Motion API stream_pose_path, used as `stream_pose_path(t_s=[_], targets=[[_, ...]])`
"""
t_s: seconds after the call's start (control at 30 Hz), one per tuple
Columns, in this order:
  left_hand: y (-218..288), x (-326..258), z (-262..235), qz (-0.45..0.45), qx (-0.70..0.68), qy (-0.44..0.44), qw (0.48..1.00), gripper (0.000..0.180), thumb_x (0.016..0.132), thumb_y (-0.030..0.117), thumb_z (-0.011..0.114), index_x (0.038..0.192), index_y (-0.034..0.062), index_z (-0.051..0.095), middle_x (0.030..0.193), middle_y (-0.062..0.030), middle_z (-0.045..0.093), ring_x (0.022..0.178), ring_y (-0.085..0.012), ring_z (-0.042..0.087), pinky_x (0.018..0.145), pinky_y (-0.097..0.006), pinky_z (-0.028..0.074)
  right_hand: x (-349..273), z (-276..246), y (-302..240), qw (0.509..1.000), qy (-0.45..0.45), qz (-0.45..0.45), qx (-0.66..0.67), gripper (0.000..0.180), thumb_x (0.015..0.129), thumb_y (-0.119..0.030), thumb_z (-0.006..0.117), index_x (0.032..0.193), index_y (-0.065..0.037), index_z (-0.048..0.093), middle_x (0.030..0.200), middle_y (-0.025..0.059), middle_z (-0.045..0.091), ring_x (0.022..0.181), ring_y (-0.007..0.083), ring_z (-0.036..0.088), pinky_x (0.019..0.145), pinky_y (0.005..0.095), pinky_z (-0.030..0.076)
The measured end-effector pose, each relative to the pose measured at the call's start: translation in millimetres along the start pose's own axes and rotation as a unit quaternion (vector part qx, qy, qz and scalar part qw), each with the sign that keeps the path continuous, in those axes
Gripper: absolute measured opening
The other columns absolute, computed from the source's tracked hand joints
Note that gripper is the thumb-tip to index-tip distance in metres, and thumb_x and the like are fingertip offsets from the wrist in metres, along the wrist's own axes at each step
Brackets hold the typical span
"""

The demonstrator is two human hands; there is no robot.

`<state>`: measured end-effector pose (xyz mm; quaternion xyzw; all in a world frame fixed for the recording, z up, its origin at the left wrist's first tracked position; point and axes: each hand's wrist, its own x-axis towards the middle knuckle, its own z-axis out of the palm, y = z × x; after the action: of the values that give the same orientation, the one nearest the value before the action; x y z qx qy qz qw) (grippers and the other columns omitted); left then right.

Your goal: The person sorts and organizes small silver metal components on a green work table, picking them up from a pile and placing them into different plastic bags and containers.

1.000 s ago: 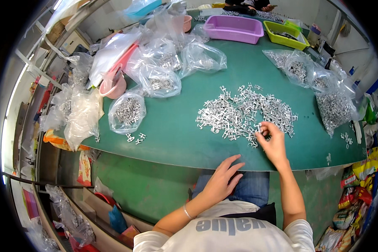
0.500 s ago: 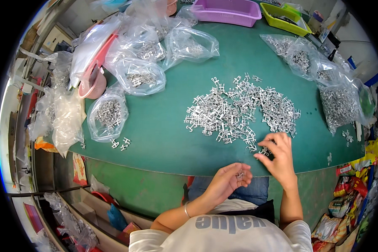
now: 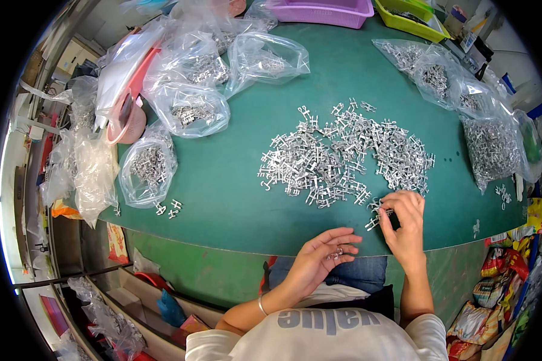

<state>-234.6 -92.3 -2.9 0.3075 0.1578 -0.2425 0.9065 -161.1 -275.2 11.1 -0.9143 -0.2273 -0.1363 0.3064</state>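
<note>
Silvery branched metal pieces (image 3: 337,165) heaped on smooth green desk (image 3: 232,180) — bare left of heap to near edge. Left hand (image 3: 319,259): fingers curled round one. Right hand (image 3: 405,225): fingers narrow at heap's fringe — grip unclear.

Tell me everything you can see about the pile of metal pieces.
The pile is a loose, spread heap of small silvery, metallic-looking pieces, many with crossbars, overlapping at all angles. It lies on the green table. The right hand appears to touch a few at the pile's near edge.
</note>
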Motion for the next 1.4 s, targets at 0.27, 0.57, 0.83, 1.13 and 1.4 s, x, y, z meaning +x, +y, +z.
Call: stream_pose_path(t_s=[0.27, 0.57, 0.83, 1.13, 1.4], targets=[[1, 4, -1, -0.040, -0.164, -0.042, 0.985, 0.050, 0.095, 0.030, 0.032, 0.129, -0.0055, 0.035, 0.132, -0.0256, 0.038, 0.119, -0.0318, 0.043, 0.098, -0.039, 0.038, 8, 12, -4, 1.000, 0.012, -0.006, 0.016, 0.012, 0.068, 0.000, 0.064, 0.075, -0.003, 0.055, 0.084, 0.0058, 0.060, 0.085, 0.0233, 0.056, 0.085, 0.0385, 0.034], [5, 4, 5, -0.039, -0.216, -0.074, 0.973, 0.056, 0.095, 0.035, 0.030, 0.134, -0.0048, 0.028, 0.139, -0.0247, 0.028, 0.130, -0.0339, 0.028, 0.106, -0.043, 0.026, -1, 5, -9, 0.946, 0.047, 0.117, 0.297, 0.010, 0.071, 0.004, 0.059, 0.076, -0.002, 0.053, 0.084, 0.0085, 0.062, 0.074, 0.0190, 0.055, 0.079, 0.0324, 0.038], [-2, 6, 6, -0.043, -0.233, -0.078, 0.968, 0.053, 0.096, 0.034, 0.028, 0.132, -0.0051, 0.032, 0.134, -0.0186, 0.039, 0.127, -0.0276, 0.035, 0.107, -0.040, 0.026, -5, 2, -32, 0.965, -0.066, 0.025, 0.252, 0.014, 0.068, 0.003, 0.063, 0.074, -0.004, 0.053, 0.074, 0.0041, 0.059, 0.066, 0.0188, 0.052, 0.070, 0.0314, 0.033], [0, 7, 8, -0.030, -0.228, -0.096, 0.968, 0.048, 0.097, 0.028, 0.032, 0.131, -0.0050, 0.033, 0.131, -0.0195, 0.041, 0.125, -0.0281, 0.037, 0.108, -0.040, 0.025, -5, 1, -37, 0.972, -0.053, 0.062, 0.222, 0.011, 0.070, 0.003, 0.063, 0.077, -0.004, 0.058, 0.070, 0.0044, 0.058, 0.067, 0.0202, 0.052, 0.070, 0.0315, 0.035], [18, 5, 8, -0.010, -0.103, -0.032, 0.994, 0.037, 0.095, 0.017, 0.039, 0.125, -0.0055, 0.040, 0.129, -0.0241, 0.042, 0.120, -0.0309, 0.045, 0.101, -0.038, 0.038, -9, 3, -29, 0.976, 0.024, 0.077, 0.203, 0.008, 0.072, 0.004, 0.061, 0.078, 0.000, 0.057, 0.074, 0.0111, 0.058, 0.071, 0.0259, 0.053, 0.067, 0.0331, 0.041]])
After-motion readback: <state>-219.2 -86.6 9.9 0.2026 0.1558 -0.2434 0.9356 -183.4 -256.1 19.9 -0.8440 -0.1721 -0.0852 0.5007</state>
